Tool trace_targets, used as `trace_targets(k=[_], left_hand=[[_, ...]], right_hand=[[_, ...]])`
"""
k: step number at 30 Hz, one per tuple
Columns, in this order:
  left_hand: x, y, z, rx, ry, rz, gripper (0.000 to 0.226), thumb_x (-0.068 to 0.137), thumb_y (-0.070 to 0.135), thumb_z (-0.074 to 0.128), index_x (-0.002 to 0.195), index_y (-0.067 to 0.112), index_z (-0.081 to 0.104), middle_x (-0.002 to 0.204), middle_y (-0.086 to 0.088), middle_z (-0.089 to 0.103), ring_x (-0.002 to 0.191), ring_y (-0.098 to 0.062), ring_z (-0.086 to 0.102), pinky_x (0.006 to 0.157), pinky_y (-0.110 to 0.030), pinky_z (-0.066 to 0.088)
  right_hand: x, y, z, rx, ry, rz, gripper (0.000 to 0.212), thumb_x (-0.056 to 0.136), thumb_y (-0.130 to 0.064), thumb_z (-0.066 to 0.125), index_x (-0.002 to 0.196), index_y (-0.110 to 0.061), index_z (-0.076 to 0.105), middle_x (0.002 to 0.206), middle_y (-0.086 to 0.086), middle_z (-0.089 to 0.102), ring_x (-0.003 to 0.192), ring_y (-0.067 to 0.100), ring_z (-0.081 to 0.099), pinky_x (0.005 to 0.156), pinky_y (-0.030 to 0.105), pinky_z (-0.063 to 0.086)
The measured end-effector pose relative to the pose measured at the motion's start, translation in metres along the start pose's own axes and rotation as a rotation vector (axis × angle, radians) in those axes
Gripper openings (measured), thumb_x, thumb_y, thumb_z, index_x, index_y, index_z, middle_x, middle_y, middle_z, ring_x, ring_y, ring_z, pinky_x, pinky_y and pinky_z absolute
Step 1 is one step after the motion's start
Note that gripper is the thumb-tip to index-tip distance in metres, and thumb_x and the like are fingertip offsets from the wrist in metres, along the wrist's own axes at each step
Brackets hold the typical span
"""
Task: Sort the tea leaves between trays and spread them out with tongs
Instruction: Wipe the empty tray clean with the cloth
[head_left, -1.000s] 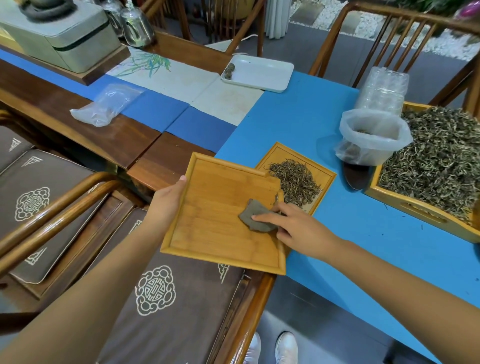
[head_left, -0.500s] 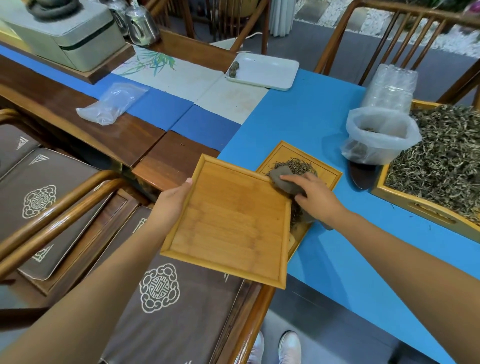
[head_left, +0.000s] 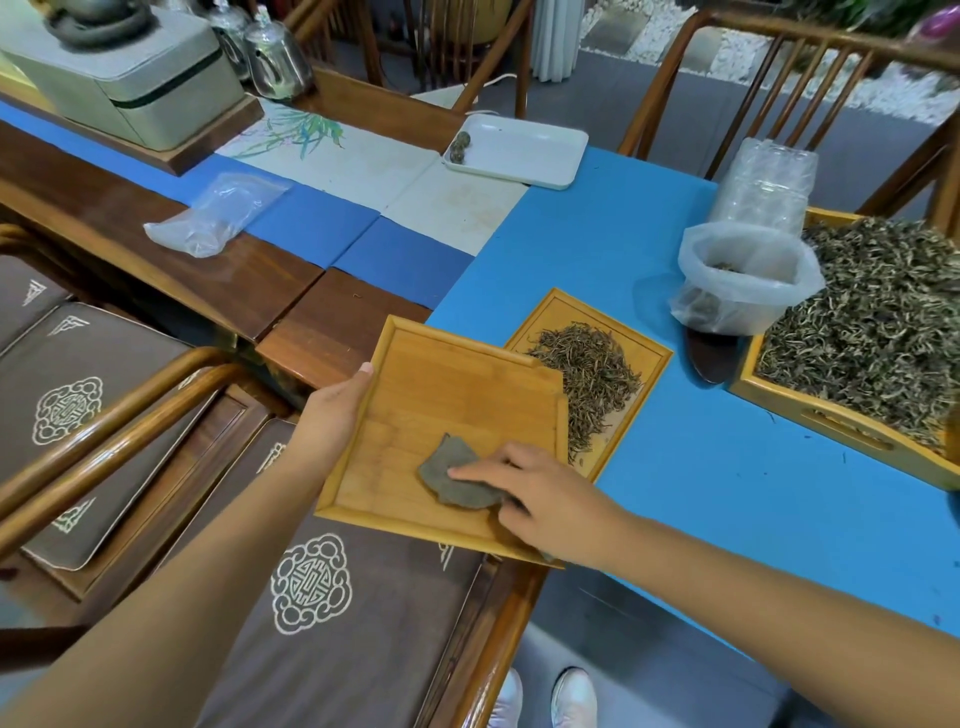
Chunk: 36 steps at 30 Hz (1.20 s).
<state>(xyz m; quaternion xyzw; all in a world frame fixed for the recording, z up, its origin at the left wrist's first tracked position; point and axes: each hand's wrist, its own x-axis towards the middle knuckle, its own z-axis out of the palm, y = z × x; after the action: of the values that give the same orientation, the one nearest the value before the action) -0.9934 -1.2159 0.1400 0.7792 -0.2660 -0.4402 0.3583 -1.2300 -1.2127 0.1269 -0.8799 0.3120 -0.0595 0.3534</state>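
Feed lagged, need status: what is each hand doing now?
Left hand: grips the empty square bamboo tray by its left edge.
Right hand: open, fingers pressing a grey cloth onto that tray.

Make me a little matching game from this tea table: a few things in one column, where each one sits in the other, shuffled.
Things:
1. grey cloth
2. empty bamboo tray
3. white tray
4. plastic-lined cup

Places:
A. far across the table, holding a few small tea balls
B. under the right hand's fingers
C. beside the big tray of loose tea
D. held up by the left hand

Pairs: 1-B, 2-D, 3-A, 4-C
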Motion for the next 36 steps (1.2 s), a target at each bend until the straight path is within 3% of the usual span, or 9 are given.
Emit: trace_targets(k=[4, 12, 21, 28, 32, 36], left_hand=[[0.001, -0.003, -0.003, 0.005, 0.001, 0.0, 0.035, 0.089, 0.056, 0.045, 0.073, 0.029, 0.06, 0.078, 0.006, 0.063, 0.073, -0.012, 0.06, 0.054, -0.026, 0.038], [0.001, -0.007, -0.008, 0.043, 0.039, -0.016, 0.037, 0.087, 0.06, 0.044, 0.07, 0.03, 0.057, 0.077, 0.006, 0.06, 0.072, -0.013, 0.056, 0.054, -0.027, 0.034], [0.0, -0.013, -0.012, 0.044, -0.02, -0.02, 0.039, 0.084, 0.063, 0.047, 0.078, 0.028, 0.064, 0.086, 0.006, 0.067, 0.081, -0.015, 0.062, 0.059, -0.028, 0.04], [-0.002, -0.021, -0.024, 0.054, 0.009, -0.03, 0.041, 0.082, 0.066, 0.048, 0.072, 0.03, 0.065, 0.064, 0.013, 0.069, 0.064, -0.003, 0.063, 0.054, -0.024, 0.038], [0.002, -0.026, -0.033, 0.04, 0.094, -0.06, 0.038, 0.08, 0.066, 0.049, 0.075, 0.031, 0.06, 0.081, 0.008, 0.065, 0.077, -0.012, 0.061, 0.054, -0.027, 0.037], [0.004, -0.034, -0.039, 0.017, 0.092, -0.059, 0.034, 0.082, 0.062, 0.05, 0.079, 0.03, 0.059, 0.086, 0.01, 0.063, 0.079, -0.011, 0.059, 0.055, -0.025, 0.036]], right_hand=[[0.001, 0.004, 0.01, -0.012, 0.027, 0.053, 0.053, 0.09, -0.01, 0.044, 0.135, -0.035, 0.037, 0.119, 0.004, 0.045, 0.109, 0.017, 0.04, 0.079, 0.021, 0.033], [0.014, 0.037, -0.002, -0.037, 0.156, 0.159, 0.053, 0.088, -0.007, 0.046, 0.135, -0.029, 0.038, 0.103, 0.001, 0.04, 0.091, 0.011, 0.034, 0.076, 0.02, 0.027], [0.023, 0.066, -0.013, -0.078, 0.295, 0.253, 0.052, 0.088, -0.005, 0.046, 0.135, -0.027, 0.038, 0.101, -0.001, 0.037, 0.093, 0.013, 0.035, 0.078, 0.022, 0.028], [0.025, 0.08, -0.022, -0.076, 0.377, 0.327, 0.052, 0.088, 0.0, 0.044, 0.133, -0.025, 0.041, 0.106, 0.008, 0.044, 0.098, 0.021, 0.04, 0.08, 0.024, 0.03], [0.023, 0.085, -0.029, 0.003, 0.433, 0.388, 0.052, 0.088, 0.0, 0.045, 0.134, -0.025, 0.039, 0.1, 0.003, 0.039, 0.091, 0.02, 0.041, 0.075, 0.025, 0.031], [0.02, 0.084, -0.031, 0.047, 0.458, 0.4, 0.052, 0.088, -0.002, 0.045, 0.134, -0.027, 0.039, 0.102, 0.001, 0.038, 0.088, 0.017, 0.042, 0.074, 0.025, 0.032]])
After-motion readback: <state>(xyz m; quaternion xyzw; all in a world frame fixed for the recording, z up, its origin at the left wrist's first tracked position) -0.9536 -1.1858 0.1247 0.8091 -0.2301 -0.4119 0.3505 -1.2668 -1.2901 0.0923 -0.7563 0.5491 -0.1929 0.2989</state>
